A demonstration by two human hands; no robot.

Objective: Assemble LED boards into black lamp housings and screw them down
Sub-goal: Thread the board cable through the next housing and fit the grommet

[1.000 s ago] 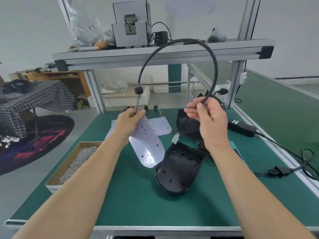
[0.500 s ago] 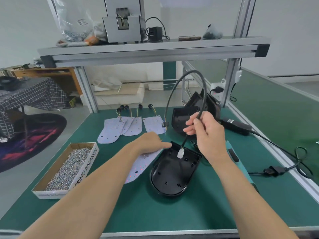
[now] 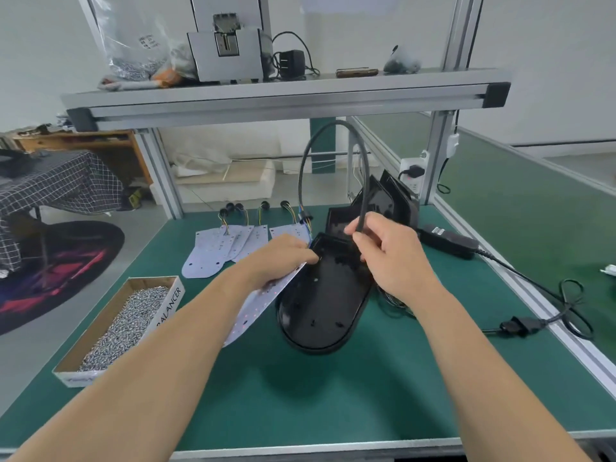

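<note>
**A:** So, what sits on the green bench (image 3: 333, 395)?

**B:** A black lamp housing (image 3: 320, 305), open side up, near the middle. An LED board (image 3: 260, 301) leans tilted against its left rim.

**A:** And the hands?

**B:** The left hand (image 3: 283, 258) grips the board's upper end, fingers curled over it. The right hand (image 3: 390, 258) pinches a black cable (image 3: 367, 175) between thumb and fingers above the housing's far end. The cable arches up and comes down beside the left hand.

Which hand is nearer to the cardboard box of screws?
Left. The left hand holds an LED board just right of the box of screws; the right hand grips the black cable farther right, across the black housing.
</note>
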